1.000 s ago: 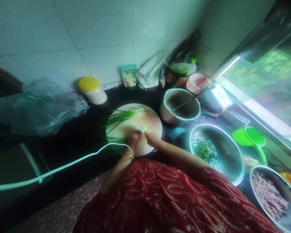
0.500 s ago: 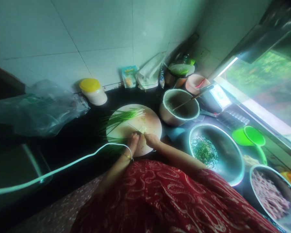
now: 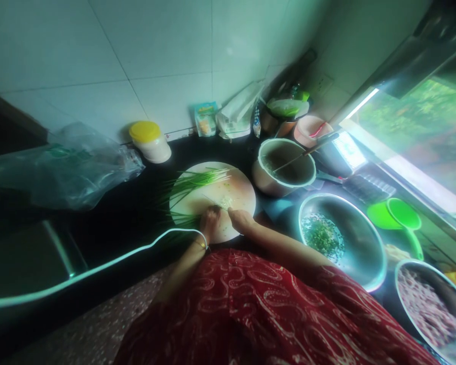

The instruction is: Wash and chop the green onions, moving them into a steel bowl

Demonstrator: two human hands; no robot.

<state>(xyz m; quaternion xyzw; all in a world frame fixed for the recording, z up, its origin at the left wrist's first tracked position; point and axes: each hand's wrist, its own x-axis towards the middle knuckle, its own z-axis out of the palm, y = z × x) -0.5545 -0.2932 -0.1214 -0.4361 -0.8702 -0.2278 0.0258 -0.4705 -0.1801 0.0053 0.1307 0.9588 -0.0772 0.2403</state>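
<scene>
**A:** How are your fingers set?

**B:** Right fingers closed round the handle end of a knife; its thin blade lies slantwise, low over the round cutting board. Left fingers curled, knuckles down, just beside the blade. Whether they grip or only press, cannot tell; too dim and blurred.

**A:** And the stalks?

**B:** One bunch of long green stalks lies on the far half of the board, pale ends inward, green tips running past the left rim. More stalks run from my left fingers toward the same rim.

**A:** What is done, what is left?

**B:** Small pale pieces lie by the knife. Chopped greens sit in the metal basin to my right. My judgement: partly through; the far bunch is whole and uncut.

**A:** Materials?

**B:** Board pale and smooth, faintly stained, on a dark bench. Basin shiny, wide, round-walled. Stalks slender, straight, likely crisp. Nearer me, a bowl of pinkish shreds, soft-looking and tangled. Far left, a crumpled, see-through plastic bag; beside it a white jar, yellow lid on.
</scene>
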